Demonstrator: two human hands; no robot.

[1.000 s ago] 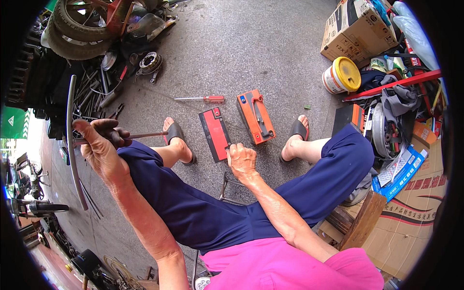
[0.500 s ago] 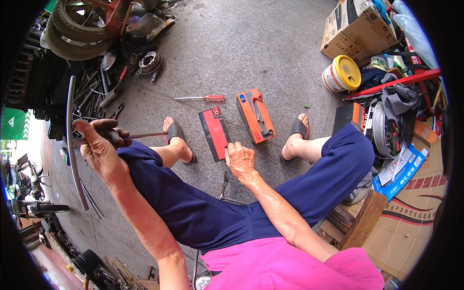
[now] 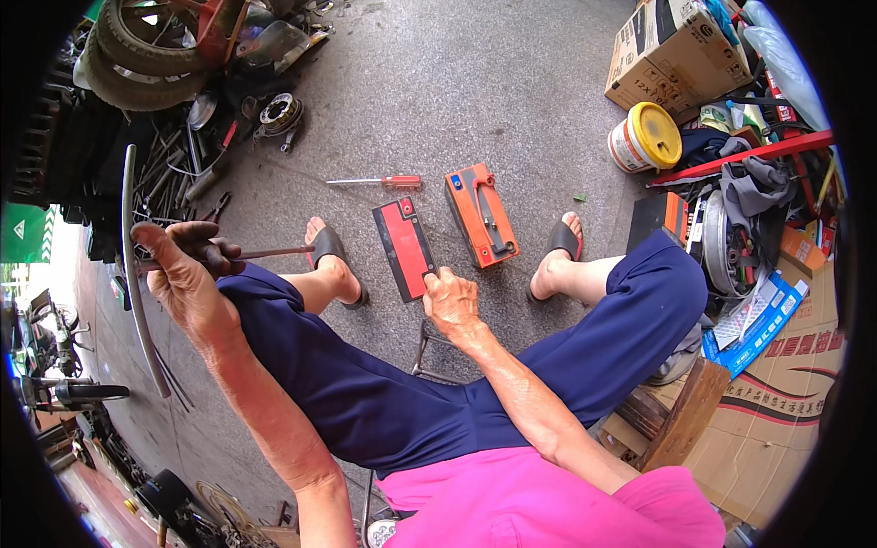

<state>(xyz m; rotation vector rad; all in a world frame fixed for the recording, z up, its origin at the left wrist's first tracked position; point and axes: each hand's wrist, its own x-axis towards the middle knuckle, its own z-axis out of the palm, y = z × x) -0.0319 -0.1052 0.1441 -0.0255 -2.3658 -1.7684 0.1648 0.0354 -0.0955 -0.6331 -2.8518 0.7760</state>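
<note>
A thin metal rod (image 3: 274,253) is being gripped by the left hand (image 3: 187,274). One red-labelled black battery (image 3: 404,247) is being held at its lower edge by the right hand (image 3: 449,301). One orange battery (image 3: 480,215) is lying just beside it.

Grey speckled concrete floor (image 3: 475,82) in daylight, cardboard boxes (image 3: 671,50) right, tyres (image 3: 137,55) and scrap left.

the left hand (image 3: 187,274) is raised out to the person's left side, above the left knee, its fingers (image 3: 212,248) curled shut in a fist with the thumb laid along the top. the left forearm runs bare from the lower middle up to that hand, wrist slightly bent. the right hand (image 3: 450,304) hangs low between the knees, back of the hand up, fingers bent downward and pinched together. the right forearm reaches forward from the body, nearly straight, elbow close to the torso.
</note>
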